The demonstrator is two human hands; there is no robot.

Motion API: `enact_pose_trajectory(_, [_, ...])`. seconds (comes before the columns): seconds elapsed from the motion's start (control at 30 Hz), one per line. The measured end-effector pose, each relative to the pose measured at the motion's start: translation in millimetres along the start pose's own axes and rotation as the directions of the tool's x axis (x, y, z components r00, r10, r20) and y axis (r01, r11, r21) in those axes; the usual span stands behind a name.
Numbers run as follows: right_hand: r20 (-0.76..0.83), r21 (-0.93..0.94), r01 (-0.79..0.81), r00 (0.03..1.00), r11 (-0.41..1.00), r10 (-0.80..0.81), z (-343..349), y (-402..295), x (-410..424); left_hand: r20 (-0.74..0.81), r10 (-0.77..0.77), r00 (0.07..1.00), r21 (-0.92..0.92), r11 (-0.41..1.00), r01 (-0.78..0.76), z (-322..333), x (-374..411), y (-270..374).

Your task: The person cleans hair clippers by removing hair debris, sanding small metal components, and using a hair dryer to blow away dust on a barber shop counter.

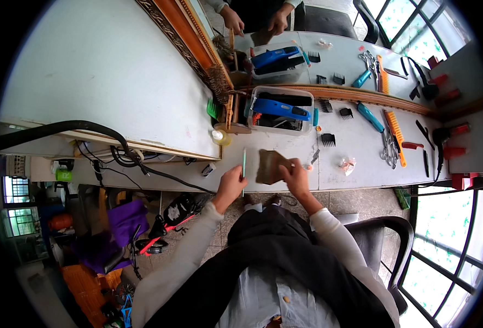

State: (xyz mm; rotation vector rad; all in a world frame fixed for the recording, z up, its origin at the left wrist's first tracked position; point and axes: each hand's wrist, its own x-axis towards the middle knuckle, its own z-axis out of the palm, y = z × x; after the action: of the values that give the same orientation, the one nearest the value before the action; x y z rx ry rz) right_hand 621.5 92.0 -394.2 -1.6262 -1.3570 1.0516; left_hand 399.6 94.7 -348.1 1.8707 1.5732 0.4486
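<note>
My left hand (230,183) grips a thin pale green stick (244,164), perhaps a pencil or brush handle, which points away from me over the counter's front edge. To its right, my right hand (297,178) holds a flat brown piece (271,166) with angular edges, its material unclear. Beyond them a clear plastic box (282,130) holds a blue hair clipper (281,109) and dark items. Black clipper guide combs (328,140) lie right of the box. Farther right are scissors (389,149), an orange comb (396,137) and a teal-handled tool (370,117).
A framed mirror (348,94) runs behind the counter (282,187) and reflects the tools and hands. At left stand a small bottle (221,137) and a white cabinet (102,74) with cables below. A hair dryer (441,137) lies far right; a black armchair (372,238) stands behind my right arm.
</note>
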Motion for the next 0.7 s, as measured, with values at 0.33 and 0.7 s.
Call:
enact_pose_trajectory(0.33, [-0.248,-0.089,-0.088,0.967,0.992,0.064,-31.7,22.4,34.7,-0.736,0.046,0.675,-0.286,0.883,-0.372,-80.6,50.1,39.6])
enact_pose_trajectory(0.7, [-0.194,0.000,-0.023,0.981,1.000,0.023,62.2,-14.1,42.5,-0.553,0.062,0.831,-0.079,0.989,-0.126,-86.5,114.0,16.8])
